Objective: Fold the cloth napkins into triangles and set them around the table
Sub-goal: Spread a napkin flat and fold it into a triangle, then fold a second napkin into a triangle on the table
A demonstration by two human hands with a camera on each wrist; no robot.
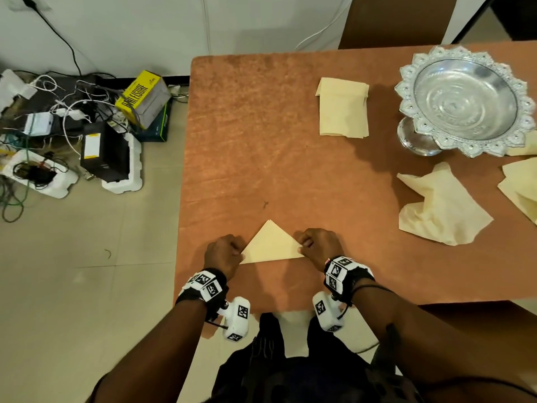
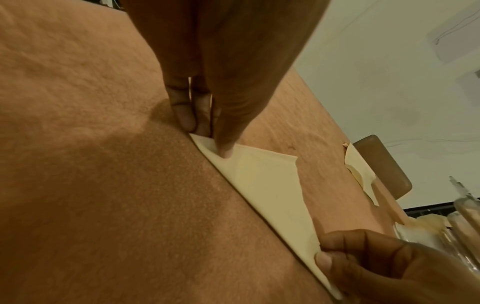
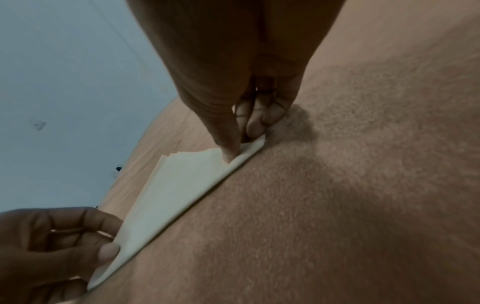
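Over on the floor, among the cables, a yellow box (image 1: pixel 143 98) carries black block lettering down its side. It seems to read "REALFISURE" or something close; the letters are turned sideways and too soft to be sure. The white blocks strapped at both wrists (image 1: pixel 207 285) bear black-and-white square code patterns, not words. Nothing else here is legible.
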